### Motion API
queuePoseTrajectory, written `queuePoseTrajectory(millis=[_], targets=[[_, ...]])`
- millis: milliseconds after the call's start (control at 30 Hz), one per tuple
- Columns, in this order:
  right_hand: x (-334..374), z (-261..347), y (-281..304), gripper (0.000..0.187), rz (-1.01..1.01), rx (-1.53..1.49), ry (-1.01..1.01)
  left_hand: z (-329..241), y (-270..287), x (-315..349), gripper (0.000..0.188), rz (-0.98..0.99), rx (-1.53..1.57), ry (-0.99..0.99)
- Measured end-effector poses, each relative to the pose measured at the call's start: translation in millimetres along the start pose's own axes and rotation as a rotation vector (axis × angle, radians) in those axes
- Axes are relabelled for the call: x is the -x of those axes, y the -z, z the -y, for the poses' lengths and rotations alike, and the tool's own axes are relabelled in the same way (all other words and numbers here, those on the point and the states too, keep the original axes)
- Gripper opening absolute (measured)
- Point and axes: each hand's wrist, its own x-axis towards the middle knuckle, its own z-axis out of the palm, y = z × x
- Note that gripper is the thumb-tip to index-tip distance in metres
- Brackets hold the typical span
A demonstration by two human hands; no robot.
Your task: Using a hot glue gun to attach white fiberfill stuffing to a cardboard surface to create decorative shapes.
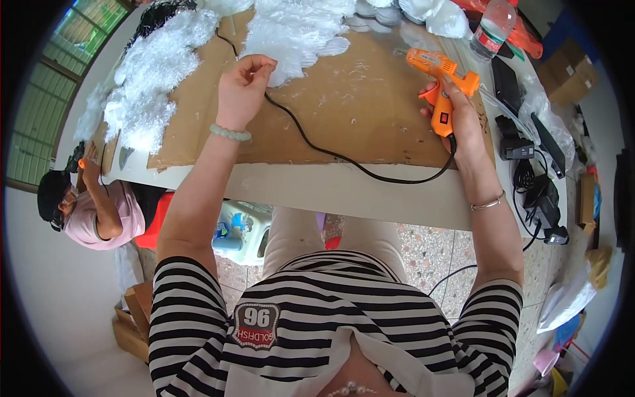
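Observation:
My right hand is wrapped round the grip of an orange hot glue gun, whose nozzle points up and to the left over the cardboard sheet. From the grip's base a black cord loops left across the cardboard and passes by my left hand. Thumb and fingertips of my left hand are pinched together above the sheet; whatever may be between them is too small to make out. Just beyond that hand lies a pile of thin, translucent white pieces. Shiny clear strands are heaped to its left.
A clear bottle stands at the far right, near orange plastic. Black adapters and cables lie along the table's right side. At left, a person holds another orange tool. A white stool stands below the table.

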Motion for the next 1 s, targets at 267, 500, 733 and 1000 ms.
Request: queuePoseTrajectory(millis=[267, 500, 733, 1000], targets=[[2, 2, -2, 0.027, 0.017, 0.015, -0.014, -26, -21, 7, 0.012, 0.071, 0.179, 0.106], [5, 4, -2, 0.030, 0.176, 0.069, 0.018, -41, -67, 12, 0.012, 0.152, 0.301, 0.098], [9, 1, 0, 0.028, 0.242, 0.091, 0.005, -44, -64, 9, 0.012, 0.146, 0.380, 0.171], [4, -4, 4, 0.027, 0.256, 0.153, -0.027, -44, -65, 16, 0.013, 0.135, 0.617, 0.310]])
